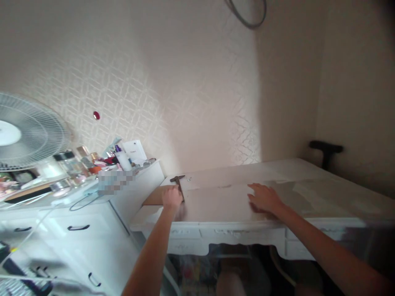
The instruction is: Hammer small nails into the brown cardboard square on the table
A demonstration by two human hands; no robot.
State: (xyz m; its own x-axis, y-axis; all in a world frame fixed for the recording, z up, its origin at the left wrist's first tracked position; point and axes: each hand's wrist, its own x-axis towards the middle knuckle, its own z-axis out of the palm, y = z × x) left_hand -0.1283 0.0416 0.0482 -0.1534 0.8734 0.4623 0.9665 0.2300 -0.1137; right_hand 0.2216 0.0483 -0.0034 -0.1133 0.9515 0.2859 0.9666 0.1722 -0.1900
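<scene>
My left hand (171,197) is closed around the handle of a small brown tool (178,183), perhaps a hammer or scraper, whose head rests on the white desk top (222,201) near its back left corner. My right hand (264,198) lies flat and open on a clear plastic sheet (308,193) that covers the desk. The picture is blurred, so fine detail of the tool is hard to read.
A white chest of drawers (92,230) stands to the left, crowded with cosmetics bottles (92,162) and a white fan (24,131). A patterned wall runs behind. A black chair top (325,148) shows at the back right corner. My knee (231,283) is under the desk.
</scene>
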